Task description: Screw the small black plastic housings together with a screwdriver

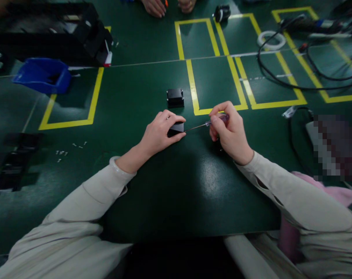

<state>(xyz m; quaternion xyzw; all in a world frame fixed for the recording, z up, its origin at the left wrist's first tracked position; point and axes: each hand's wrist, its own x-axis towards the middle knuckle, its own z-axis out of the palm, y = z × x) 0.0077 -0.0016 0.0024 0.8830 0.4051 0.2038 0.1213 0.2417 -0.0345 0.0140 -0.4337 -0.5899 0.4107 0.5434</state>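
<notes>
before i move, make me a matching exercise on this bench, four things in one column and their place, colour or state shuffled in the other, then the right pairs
Things
1. bin
2. screwdriver
3. small screws
4. ring

Place, colour or state
A. white, crossed by a black cable
B. lying loose on the green table, beyond the left forearm
C. held in the right hand
D. blue, overlapping yellow tape

Right pairs: 1-D, 2-C, 3-B, 4-A
</notes>
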